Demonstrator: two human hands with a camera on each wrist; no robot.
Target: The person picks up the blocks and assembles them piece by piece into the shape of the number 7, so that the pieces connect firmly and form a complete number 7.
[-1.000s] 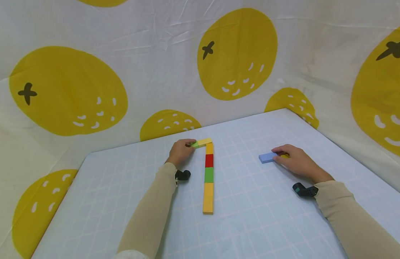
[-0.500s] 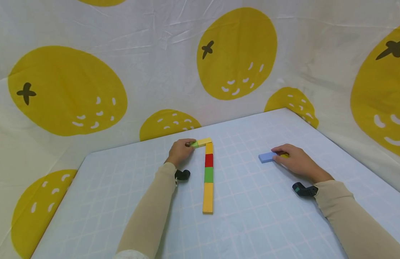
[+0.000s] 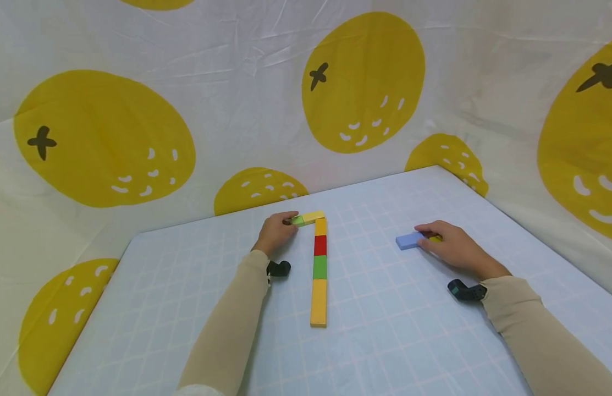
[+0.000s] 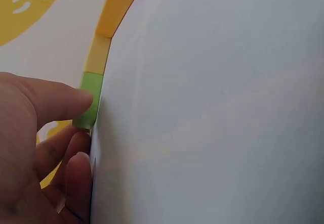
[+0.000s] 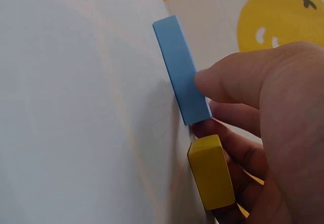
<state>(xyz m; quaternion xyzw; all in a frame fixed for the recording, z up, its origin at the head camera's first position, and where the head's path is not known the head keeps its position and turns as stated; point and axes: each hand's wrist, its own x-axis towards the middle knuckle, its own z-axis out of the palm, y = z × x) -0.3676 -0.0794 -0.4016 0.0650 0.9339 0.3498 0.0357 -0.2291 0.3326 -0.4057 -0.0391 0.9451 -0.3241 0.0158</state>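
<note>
My left hand (image 3: 277, 233) pinches a light green block (image 4: 90, 95) at the far side of the table, thumb on one face. That block lies end to end with a pale yellow block (image 3: 313, 217). From the pale block's right end a row runs toward me: a short orange-yellow block (image 3: 320, 227), a red block (image 3: 320, 246), a green block (image 3: 320, 267) and a long orange-yellow block (image 3: 318, 303). Over to the right, my right hand (image 3: 454, 247) pinches a blue block (image 5: 181, 70) between thumb and fingers. A yellow block (image 5: 211, 173) sits close behind it, beneath that hand.
A pale blue checked cloth (image 3: 370, 330) covers the table. White curtains with big yellow fruit prints (image 3: 362, 82) stand along its back and sides. Each wrist carries a small black camera (image 3: 466, 290).
My left fingers have shifted very slightly, and a little more of the light green block shows. The right hand and the row of blocks have stayed in place.
</note>
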